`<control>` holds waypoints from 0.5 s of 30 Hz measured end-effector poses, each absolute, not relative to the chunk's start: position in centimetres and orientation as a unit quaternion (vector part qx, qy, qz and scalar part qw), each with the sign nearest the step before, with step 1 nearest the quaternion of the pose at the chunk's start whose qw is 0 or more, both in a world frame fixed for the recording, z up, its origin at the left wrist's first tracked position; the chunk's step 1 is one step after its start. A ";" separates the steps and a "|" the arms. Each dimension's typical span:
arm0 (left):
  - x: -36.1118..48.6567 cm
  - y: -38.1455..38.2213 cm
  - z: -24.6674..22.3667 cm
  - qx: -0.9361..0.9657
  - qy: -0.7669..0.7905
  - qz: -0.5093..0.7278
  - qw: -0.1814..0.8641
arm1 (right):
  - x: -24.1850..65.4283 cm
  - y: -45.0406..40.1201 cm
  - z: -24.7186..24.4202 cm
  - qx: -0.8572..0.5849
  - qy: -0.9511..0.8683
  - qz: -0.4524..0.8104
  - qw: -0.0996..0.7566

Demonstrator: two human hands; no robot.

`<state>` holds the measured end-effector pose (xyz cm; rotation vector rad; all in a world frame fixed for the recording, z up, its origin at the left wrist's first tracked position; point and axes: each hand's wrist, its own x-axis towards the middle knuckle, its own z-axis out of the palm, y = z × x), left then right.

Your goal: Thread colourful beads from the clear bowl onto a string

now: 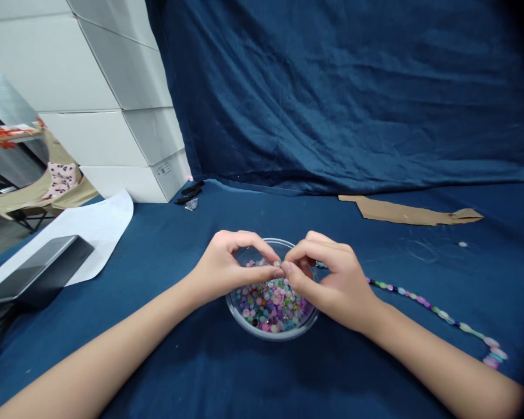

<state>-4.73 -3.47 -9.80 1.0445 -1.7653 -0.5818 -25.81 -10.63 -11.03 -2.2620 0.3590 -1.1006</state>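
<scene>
Over a clear plastic bowl (273, 336) of small mixed-colour beads (271, 308), my two hands meet fingertip to fingertip. My left hand (222, 265) pinches a small pale bead (278, 264) between thumb and forefinger. My right hand (336, 276) is closed in a pinch right against that bead; what its fingertips hold is too small to make out. A strand of threaded beads (423, 301) in purple, green, white and blue lies on the cloth to the right. It runs in behind my right hand and wrist, where its end is hidden.
A torn cardboard strip (406, 210) lies at the back right, with loose clear thread (421, 247) and a small white piece (462, 244) nearer. White boxes (113, 137) are stacked at back left. A dark device (39, 270) sits on white paper (109, 233) at left.
</scene>
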 end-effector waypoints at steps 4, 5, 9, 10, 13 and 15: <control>-4.6 -3.6 -9.7 0.417 -0.733 -0.232 0.484 | -25.9 -10.7 -11.1 -0.854 0.128 -0.401 0.305; -4.6 -3.7 -9.7 0.414 -0.735 -0.233 0.484 | -25.9 -10.7 -11.1 -0.855 0.125 -0.397 0.309; -4.6 -3.7 -9.6 0.405 -0.740 -0.222 0.489 | -25.9 -10.7 -11.1 -0.858 0.119 -0.376 0.330; -4.6 -3.7 -9.6 0.404 -0.739 -0.220 0.493 | -25.9 -10.7 -11.0 -0.857 0.121 -0.373 0.334; -4.7 -3.5 -9.7 0.411 -0.726 -0.226 0.502 | -25.9 -10.8 -11.0 -0.852 0.139 -0.372 0.340; -4.8 -3.5 -9.7 0.418 -0.717 -0.232 0.508 | -25.9 -10.8 -10.9 -0.850 0.152 -0.370 0.343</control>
